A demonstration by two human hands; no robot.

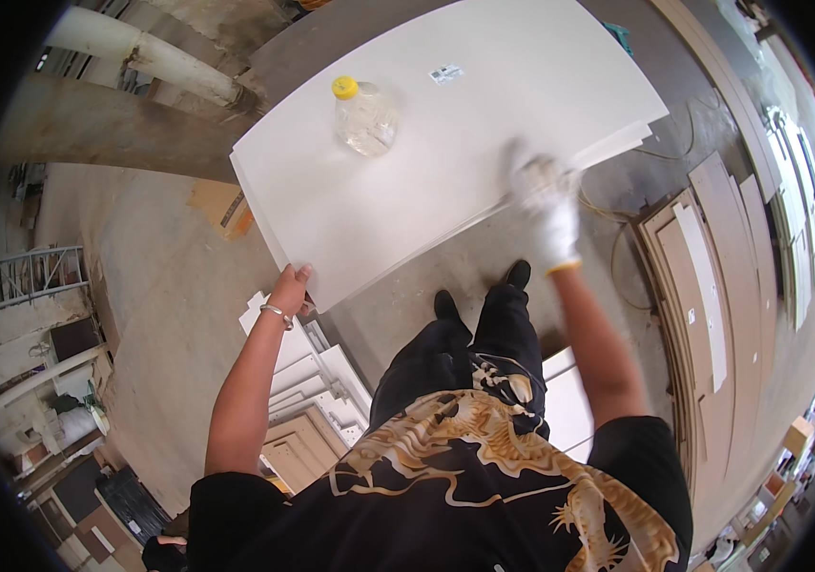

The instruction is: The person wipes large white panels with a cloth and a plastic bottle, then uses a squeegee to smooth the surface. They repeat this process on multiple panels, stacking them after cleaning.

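Observation:
A large white panel (pixel 417 162) lies in front of me on top of at least one other panel, whose edges show at the right. My bare left hand (pixel 295 288) wears a bracelet and grips the panel's near left corner, thumb on top. Over the panel's near right edge is my right hand (pixel 546 195) in a white glove with a yellow cuff. It is smeared by motion, so its fingers and anything in them cannot be made out. A clear plastic bottle with a yellow cap (pixel 366 119) rests on the panel, left of a small printed label (pixel 445 73).
Stacked brown boards (pixel 727 276) stand at the right, with a hose or cable (pixel 617 257) on the floor beside them. White and brown panels (pixel 317 381) are stacked by my left side. A thick pipe (pixel 145 57) and a cardboard piece (pixel 226 210) are at the left.

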